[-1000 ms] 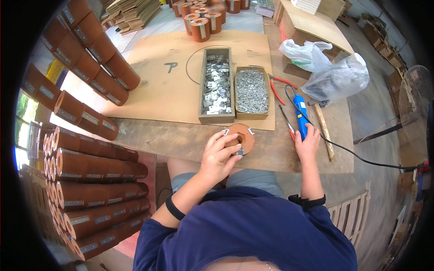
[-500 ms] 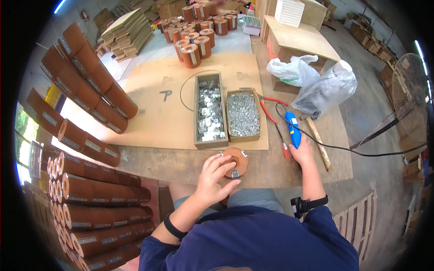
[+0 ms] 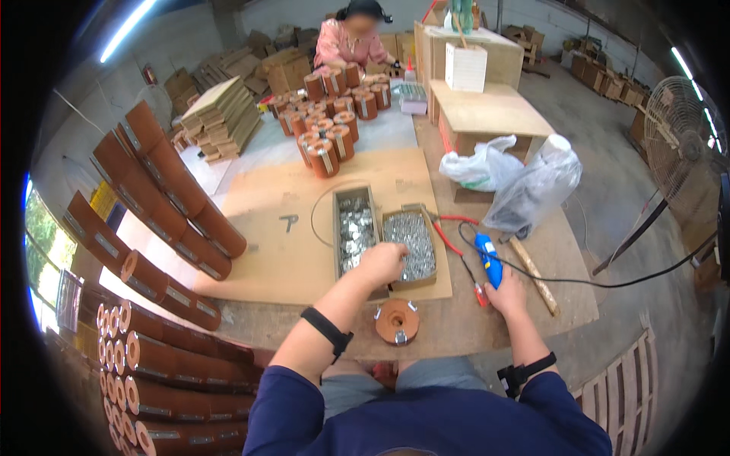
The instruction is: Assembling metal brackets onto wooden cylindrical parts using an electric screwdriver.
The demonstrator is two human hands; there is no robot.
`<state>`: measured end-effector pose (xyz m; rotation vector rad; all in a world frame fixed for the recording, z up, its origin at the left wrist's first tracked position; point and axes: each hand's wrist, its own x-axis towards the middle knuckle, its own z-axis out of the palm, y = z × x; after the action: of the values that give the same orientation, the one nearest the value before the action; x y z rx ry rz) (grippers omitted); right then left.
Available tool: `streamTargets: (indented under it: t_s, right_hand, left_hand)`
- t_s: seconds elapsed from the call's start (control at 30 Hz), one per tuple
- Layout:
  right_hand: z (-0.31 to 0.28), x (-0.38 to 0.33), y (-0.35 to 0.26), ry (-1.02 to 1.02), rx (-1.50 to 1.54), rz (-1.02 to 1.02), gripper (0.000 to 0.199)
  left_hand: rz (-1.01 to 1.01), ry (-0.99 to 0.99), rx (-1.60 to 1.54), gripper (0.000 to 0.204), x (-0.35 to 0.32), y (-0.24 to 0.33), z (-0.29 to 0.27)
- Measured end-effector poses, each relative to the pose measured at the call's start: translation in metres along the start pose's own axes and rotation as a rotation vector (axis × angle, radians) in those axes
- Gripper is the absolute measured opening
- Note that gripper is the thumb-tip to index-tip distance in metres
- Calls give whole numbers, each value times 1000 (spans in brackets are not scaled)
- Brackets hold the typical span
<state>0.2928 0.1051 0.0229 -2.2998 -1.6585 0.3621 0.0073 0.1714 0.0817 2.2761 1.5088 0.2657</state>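
Note:
My left hand (image 3: 384,263) is over the near left edge of a cardboard box (image 3: 432,275) full of small silvery screws (image 3: 412,235). Its fingers are bent together at the screws; whatever they pinch is too small to make out. My right hand (image 3: 508,292) is closed around the lower end of a blue electric screwdriver (image 3: 489,261), which lies over the table with its black cord trailing right. Between my arms, near the table's front edge, a brown ring-shaped block (image 3: 396,321) with metal clips on its rim rests untouched.
Beside the screws stands a long box (image 3: 335,228) of flat metal clips. Red-handled pliers (image 3: 454,247) and a wooden stick (image 3: 536,280) flank the screwdriver. Stacked brown cylinders (image 3: 171,205) rise at left. Plastic bags (image 3: 532,194) lie right. Another person (image 3: 353,42) works at the far end.
My left hand has left the brown block and moved forward to the screw box. The right hand stays on the screwdriver. The view has tilted up, bringing the other person into sight.

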Motion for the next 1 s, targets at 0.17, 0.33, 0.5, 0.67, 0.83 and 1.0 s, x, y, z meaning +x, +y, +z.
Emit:
streamTargets:
  t_s: [0.17, 0.33, 0.5, 0.67, 0.83, 1.0]
  right_hand:
    - [-7, -7, -4, -61, -14, 38, 60]
    - [-6, -7, -3, -34, -27, 29, 62]
    - [-13, -8, -8, -53, -33, 39, 63]
    - [-9, -7, -8, -66, -32, 50, 64]
    - [-14, -11, -11, -66, -19, 66, 63]
    - [-12, -8, -5, -80, -4, 94, 60]
  left_hand:
    - [-13, -170, 440, 28, 13, 9, 6]
    - [-31, -203, 456, 26, 20, 14, 19]
    - [-20, -177, 432, 24, 21, 4, 27]
    - [24, -36, 346, 18, 19, -7, 33]
    - [65, 46, 261, 12, 15, -10, 35]
    - [38, -5, 259, 14, 17, -7, 30]
